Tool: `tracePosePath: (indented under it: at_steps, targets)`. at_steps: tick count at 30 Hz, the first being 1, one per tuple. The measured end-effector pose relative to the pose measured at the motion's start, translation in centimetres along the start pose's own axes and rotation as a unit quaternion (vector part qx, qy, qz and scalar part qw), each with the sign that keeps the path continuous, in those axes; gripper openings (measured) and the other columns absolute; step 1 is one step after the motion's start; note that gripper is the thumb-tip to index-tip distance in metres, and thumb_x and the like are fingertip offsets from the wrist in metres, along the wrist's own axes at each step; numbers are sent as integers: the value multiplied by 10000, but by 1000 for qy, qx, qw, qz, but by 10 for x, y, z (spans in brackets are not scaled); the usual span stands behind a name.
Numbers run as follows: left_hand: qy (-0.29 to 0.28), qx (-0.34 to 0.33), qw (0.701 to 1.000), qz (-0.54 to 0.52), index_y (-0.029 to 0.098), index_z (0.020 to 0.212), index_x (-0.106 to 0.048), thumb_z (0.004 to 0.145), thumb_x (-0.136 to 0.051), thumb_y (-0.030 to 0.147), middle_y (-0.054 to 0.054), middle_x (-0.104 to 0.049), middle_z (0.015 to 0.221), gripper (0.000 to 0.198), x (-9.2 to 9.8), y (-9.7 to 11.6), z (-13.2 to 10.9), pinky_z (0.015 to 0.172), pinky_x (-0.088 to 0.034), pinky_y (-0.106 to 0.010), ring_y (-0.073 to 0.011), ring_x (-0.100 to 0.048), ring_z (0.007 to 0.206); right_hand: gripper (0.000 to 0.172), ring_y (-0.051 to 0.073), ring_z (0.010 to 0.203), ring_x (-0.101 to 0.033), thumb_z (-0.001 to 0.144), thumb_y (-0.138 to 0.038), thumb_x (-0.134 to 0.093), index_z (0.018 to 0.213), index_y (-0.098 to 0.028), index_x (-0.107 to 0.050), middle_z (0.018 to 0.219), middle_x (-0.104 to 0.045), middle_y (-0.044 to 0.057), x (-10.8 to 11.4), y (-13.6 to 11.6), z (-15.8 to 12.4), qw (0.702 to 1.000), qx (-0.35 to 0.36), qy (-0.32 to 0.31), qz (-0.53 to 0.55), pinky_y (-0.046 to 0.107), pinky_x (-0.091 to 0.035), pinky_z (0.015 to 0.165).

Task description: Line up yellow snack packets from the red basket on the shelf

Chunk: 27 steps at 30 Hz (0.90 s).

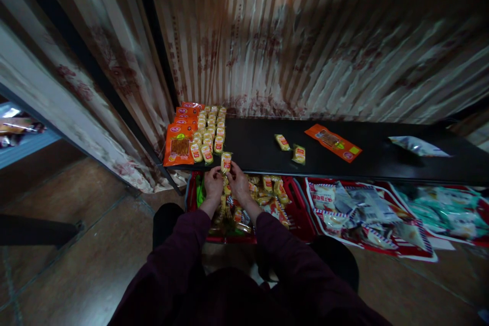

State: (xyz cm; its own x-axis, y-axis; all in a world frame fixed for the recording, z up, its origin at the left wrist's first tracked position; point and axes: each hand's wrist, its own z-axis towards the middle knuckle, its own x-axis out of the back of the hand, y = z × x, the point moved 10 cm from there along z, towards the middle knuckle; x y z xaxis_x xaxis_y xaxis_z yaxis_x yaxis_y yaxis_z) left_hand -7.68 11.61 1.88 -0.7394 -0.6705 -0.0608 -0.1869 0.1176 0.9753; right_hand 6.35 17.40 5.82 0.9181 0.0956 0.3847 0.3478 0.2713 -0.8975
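Observation:
Between my two hands, at the front edge of the black shelf (252,145), is a small yellow wrapped snack pack (225,162) with a red and white label. My left hand (214,183) grips it from the left with bent fingers. From the right, the fingers of my right hand (239,183) close on the same pack. Just behind and to the left stand rows of matching yellow snack packs (207,153). Beside those, at the shelf's left end, orange snack bags (179,145) are lined up one behind another.
Two loose yellow packs (282,142), an orange bag (333,142) and a white packet (418,146) lie farther right on the shelf. Below are a red basket (300,214) of mixed snacks, a basket of white packets (367,204) and green packets (446,209). A curtain (267,35) hangs behind.

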Motion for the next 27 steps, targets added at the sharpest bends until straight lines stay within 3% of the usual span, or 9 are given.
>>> tracePosePath:
  at_steps: [5, 13, 21, 27]
  targets:
    - [32, -77, 993, 89, 229, 821, -724, 648, -558, 82, -50, -577, 814, 281, 3, 21, 2, 841, -394, -280, -190, -535, 817, 452, 222, 996, -614, 807, -237, -511, 1259, -215, -526, 1102, -659, 77, -2, -3, 8, 999, 4, -3, -31, 400, -441, 956]
    - [-24, -14, 995, 95, 216, 1022, -683, 703, -565, 172, -34, -684, 857, 343, -13, 17, 15, 779, -439, -278, -174, -595, 787, 480, 225, 968, -608, 815, -198, -495, 1294, -204, -491, 1113, -653, 88, -12, -3, 29, 993, 6, -10, -116, 394, -447, 920]
    - [-40, -39, 973, 223, 186, 1206, -585, 793, -464, 156, -76, -670, 1120, 431, -22, 32, 22, 867, -456, -271, -160, -618, 947, 475, 218, 917, -601, 810, -182, -490, 1285, -176, -490, 1055, -664, 95, -18, -13, 44, 987, 48, -19, -152, 373, -466, 868]
    - [-44, -47, 964, 256, 166, 1250, -548, 816, -442, 156, -91, -674, 1104, 446, -26, 34, 24, 889, -445, -266, -164, -619, 972, 476, 218, 910, -599, 806, -177, -491, 1282, -166, -488, 1066, -664, 100, -23, -9, 52, 984, 46, -22, -172, 368, -471, 850]
